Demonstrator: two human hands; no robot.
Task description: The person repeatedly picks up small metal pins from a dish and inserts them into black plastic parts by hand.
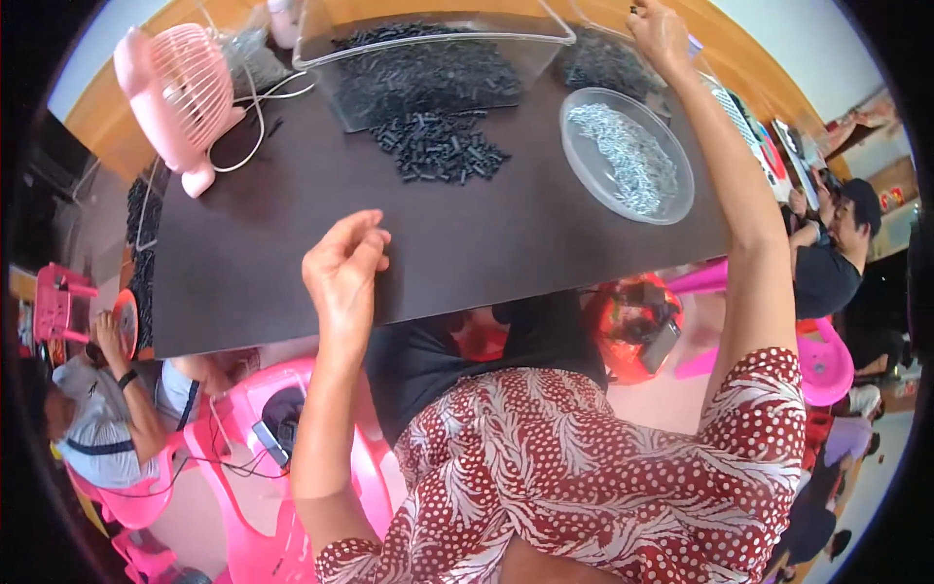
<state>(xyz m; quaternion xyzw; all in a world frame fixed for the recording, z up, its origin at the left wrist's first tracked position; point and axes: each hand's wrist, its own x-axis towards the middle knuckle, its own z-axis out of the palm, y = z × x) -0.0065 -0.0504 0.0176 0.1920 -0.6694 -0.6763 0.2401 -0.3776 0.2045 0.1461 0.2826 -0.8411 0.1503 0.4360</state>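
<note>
My left hand (345, 268) is over the near part of the dark table, its fingers curled and the thumb against them. Whatever it may hold is hidden. Far to the right, my right hand (664, 41) reaches past the table's back, with a small black piece (637, 10) at its fingertips. A loose heap of short black tube-like pieces (443, 148) lies on the table in front of a clear plastic box (438, 37), which holds many more black pieces. Right of the heap, a round translucent dish (587, 161) holds small shiny metal pins or screws (637, 161).
A pink fan (175, 102) with a white cable (261, 127) stands at the table's (243, 263) far left. Behind the dish is a clear bag or bin of dark pieces (608, 63). Pink chairs (263, 389) and a red container (632, 355) are below; other people sit at both sides.
</note>
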